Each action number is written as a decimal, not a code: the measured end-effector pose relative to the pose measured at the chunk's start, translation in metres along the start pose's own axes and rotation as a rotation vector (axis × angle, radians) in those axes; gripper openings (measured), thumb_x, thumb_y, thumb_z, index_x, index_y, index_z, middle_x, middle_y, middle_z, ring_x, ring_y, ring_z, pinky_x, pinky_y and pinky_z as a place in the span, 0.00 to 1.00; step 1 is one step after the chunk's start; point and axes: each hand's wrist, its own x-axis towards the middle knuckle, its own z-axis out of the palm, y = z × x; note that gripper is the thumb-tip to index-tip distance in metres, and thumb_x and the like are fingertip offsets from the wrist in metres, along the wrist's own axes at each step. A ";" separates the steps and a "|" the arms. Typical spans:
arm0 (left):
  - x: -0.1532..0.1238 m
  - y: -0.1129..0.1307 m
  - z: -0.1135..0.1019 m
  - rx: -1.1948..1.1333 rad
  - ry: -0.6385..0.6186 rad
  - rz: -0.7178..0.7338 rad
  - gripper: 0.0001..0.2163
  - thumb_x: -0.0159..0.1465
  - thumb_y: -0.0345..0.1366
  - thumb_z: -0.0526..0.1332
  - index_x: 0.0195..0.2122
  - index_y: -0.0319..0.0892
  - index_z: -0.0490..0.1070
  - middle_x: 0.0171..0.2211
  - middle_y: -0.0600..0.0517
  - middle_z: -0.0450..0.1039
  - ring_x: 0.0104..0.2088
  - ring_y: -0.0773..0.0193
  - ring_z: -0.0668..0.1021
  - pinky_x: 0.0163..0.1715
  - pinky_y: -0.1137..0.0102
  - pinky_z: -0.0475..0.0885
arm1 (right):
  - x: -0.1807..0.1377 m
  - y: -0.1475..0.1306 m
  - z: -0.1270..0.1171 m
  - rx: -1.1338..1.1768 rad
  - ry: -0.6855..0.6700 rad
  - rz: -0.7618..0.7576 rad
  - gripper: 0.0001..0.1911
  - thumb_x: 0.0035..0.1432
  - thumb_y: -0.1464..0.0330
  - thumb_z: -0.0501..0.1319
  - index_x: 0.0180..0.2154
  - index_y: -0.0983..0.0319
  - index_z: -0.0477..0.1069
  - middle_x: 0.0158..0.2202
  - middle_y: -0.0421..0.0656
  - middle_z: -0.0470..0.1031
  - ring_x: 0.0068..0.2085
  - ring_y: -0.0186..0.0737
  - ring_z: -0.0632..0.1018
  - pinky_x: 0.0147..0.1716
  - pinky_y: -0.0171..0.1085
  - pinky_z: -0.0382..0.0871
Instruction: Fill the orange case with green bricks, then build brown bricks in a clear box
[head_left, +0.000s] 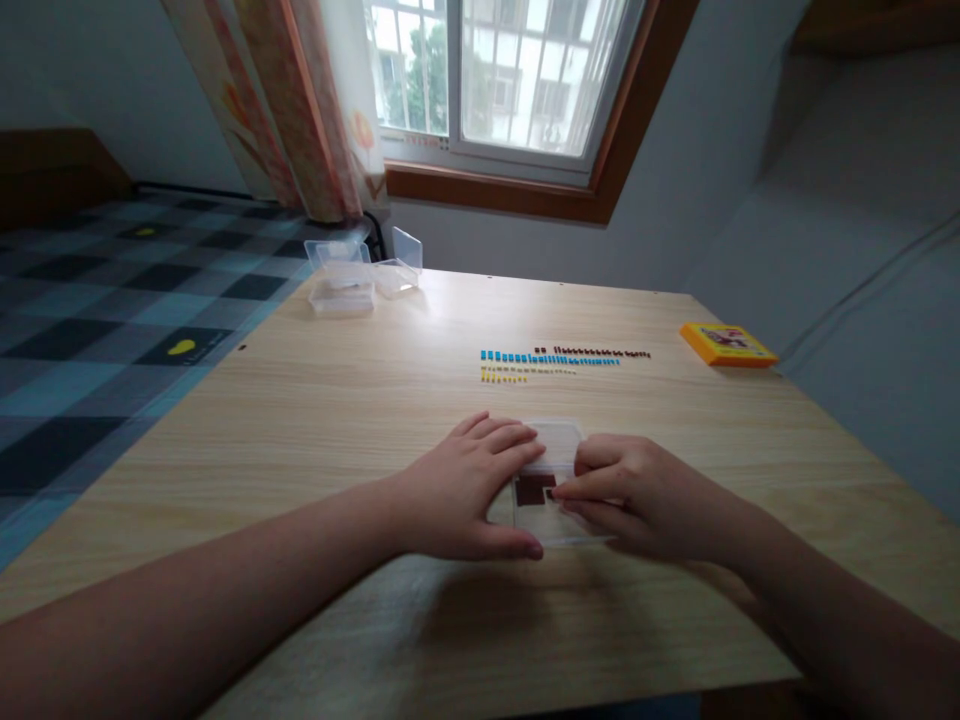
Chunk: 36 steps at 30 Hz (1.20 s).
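A clear plastic box [551, 525] lies on the table in front of me, its lid folded back on the far side. A dark brown block of small pieces [531, 489] sits in its left part. My left hand [469, 490] rests along the box's left side, fingers stretched over the lid and thumb spread toward the near edge. At the right side is my right hand [634, 495], fingers curled, with index fingertip and thumb close around a small dark brown piece [550, 494] beside the block. The fingertips partly hide that piece.
Beyond the box, rows of tiny blue pieces [551, 359], brown pieces [602, 351] and yellow pieces [501, 378] lie on the wooden table [337, 400]. Open clear boxes [343, 293] stand at the far left corner. A flat orange-yellow box [727, 345] lies near the right edge.
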 end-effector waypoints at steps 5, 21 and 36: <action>0.000 -0.001 0.000 -0.001 -0.004 -0.002 0.42 0.58 0.65 0.64 0.66 0.41 0.66 0.67 0.37 0.66 0.67 0.39 0.67 0.69 0.42 0.52 | 0.001 0.001 0.002 -0.016 0.002 0.005 0.15 0.72 0.67 0.57 0.39 0.60 0.82 0.31 0.42 0.73 0.32 0.35 0.71 0.34 0.36 0.60; 0.000 -0.001 0.000 0.013 -0.001 0.000 0.42 0.58 0.65 0.64 0.65 0.42 0.66 0.66 0.38 0.66 0.67 0.40 0.67 0.69 0.43 0.52 | 0.001 0.000 0.005 -0.024 0.019 -0.003 0.13 0.71 0.68 0.59 0.40 0.60 0.82 0.30 0.42 0.74 0.31 0.35 0.72 0.34 0.36 0.61; -0.001 -0.003 0.003 -0.008 0.028 0.017 0.42 0.58 0.67 0.63 0.66 0.43 0.66 0.66 0.38 0.67 0.66 0.39 0.67 0.69 0.42 0.52 | 0.001 0.003 0.002 0.113 0.044 0.032 0.11 0.69 0.69 0.60 0.45 0.60 0.82 0.33 0.43 0.76 0.33 0.35 0.75 0.34 0.34 0.65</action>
